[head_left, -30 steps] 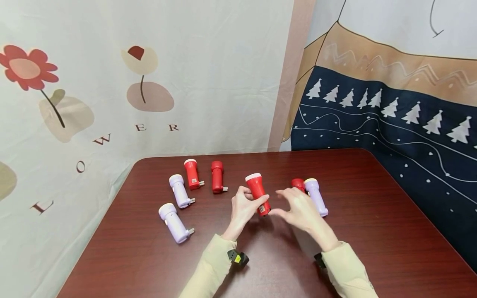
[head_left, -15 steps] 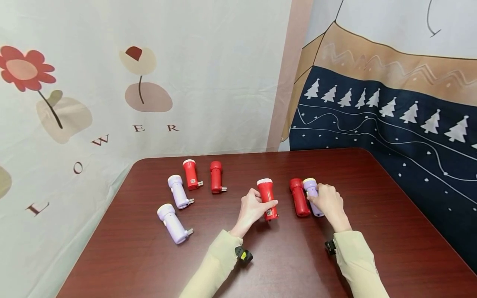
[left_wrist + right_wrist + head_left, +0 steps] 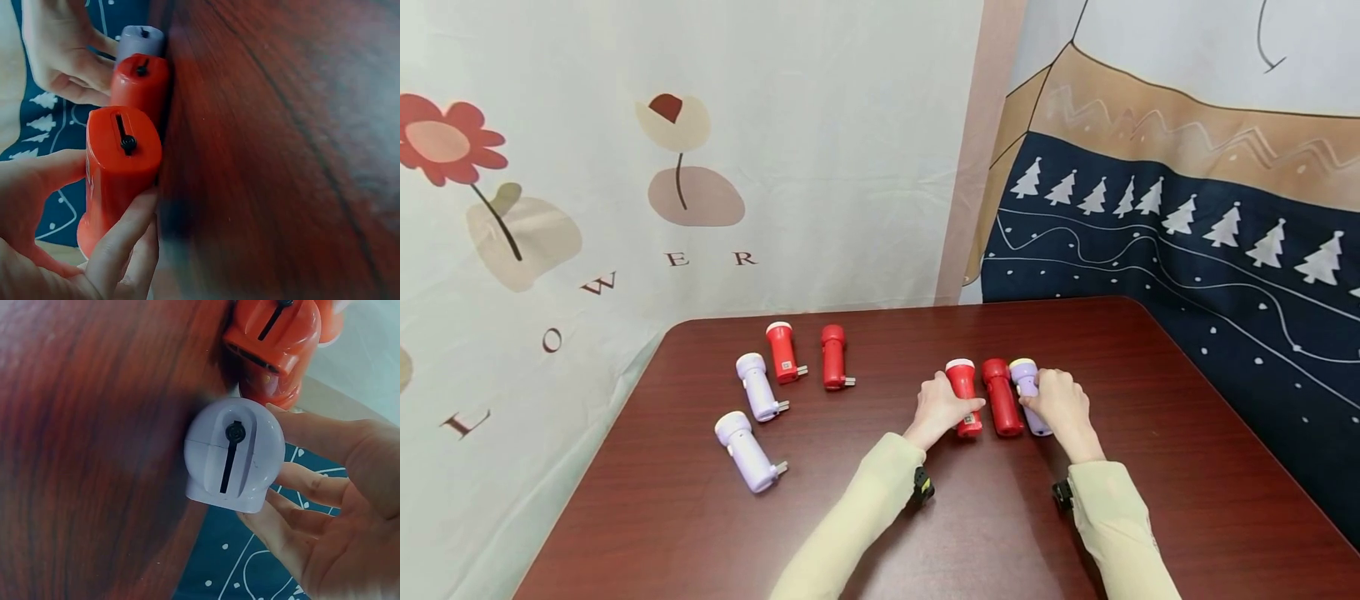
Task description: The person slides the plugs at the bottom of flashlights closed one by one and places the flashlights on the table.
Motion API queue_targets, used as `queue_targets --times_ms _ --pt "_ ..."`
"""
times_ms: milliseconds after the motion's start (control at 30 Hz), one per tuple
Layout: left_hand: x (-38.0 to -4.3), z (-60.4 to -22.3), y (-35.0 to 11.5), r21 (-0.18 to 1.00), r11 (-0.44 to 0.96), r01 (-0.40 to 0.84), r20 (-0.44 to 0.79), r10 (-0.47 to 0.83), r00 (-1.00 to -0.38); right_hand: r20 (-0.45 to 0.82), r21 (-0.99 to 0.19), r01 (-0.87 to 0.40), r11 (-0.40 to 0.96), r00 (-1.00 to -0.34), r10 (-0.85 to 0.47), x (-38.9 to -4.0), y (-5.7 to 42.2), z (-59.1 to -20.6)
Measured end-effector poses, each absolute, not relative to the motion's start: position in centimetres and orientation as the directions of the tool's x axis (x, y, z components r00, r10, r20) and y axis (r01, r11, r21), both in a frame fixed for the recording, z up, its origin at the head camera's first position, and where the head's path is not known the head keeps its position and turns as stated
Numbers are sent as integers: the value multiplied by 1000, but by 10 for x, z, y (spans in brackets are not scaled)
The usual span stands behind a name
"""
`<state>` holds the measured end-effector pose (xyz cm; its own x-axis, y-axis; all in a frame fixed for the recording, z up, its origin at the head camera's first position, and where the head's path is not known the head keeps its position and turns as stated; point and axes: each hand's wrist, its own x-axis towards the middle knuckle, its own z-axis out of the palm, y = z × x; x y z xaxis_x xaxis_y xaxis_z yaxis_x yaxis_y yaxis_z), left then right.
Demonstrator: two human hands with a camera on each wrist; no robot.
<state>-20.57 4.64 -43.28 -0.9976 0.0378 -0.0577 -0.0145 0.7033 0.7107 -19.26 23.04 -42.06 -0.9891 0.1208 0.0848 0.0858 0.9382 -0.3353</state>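
My left hand (image 3: 942, 412) grips a red flashlight (image 3: 961, 382) with a white rim round its head, thumb on one side and fingers on the other. In the left wrist view its end (image 3: 103, 162) shows a black slot, and it lies close beside a second, all-red flashlight (image 3: 1002, 402). To the right of that one is a lavender flashlight (image 3: 1023, 377) with a pale yellow rim. My right hand (image 3: 1062, 410) holds it between thumb and fingers; the right wrist view faces its slotted end (image 3: 212, 444). The three stand side by side, heads toward the back.
On the left of the brown table (image 3: 700, 550) lie two lavender flashlights, one farther back (image 3: 760, 388) and one nearer (image 3: 748, 454), with plug prongs out. Behind them are a white-rimmed red flashlight (image 3: 783, 353) and an all-red one (image 3: 833, 358), prongs out too. Printed cloths (image 3: 820, 167) hang behind.
My left hand has carried the white-rimmed red flashlight rightward and down beside the all-red one. My right hand has moved right from beside that flashlight and taken hold of the lavender one.
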Motion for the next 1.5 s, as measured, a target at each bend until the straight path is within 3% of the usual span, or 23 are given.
queue_targets --times_ms 900,1267,1500 --pt "-211 -442 61 619 783 52 -39 97 -994 66 -330 80 941 -992 107 -194 229 -420" --pt "-217 -439 48 576 807 132 64 116 -991 76 -333 69 940 -992 100 -194 230 -419" --pt "-235 -432 16 557 822 120 147 45 -988 76 -333 69 940 -992 100 -195 229 -418"
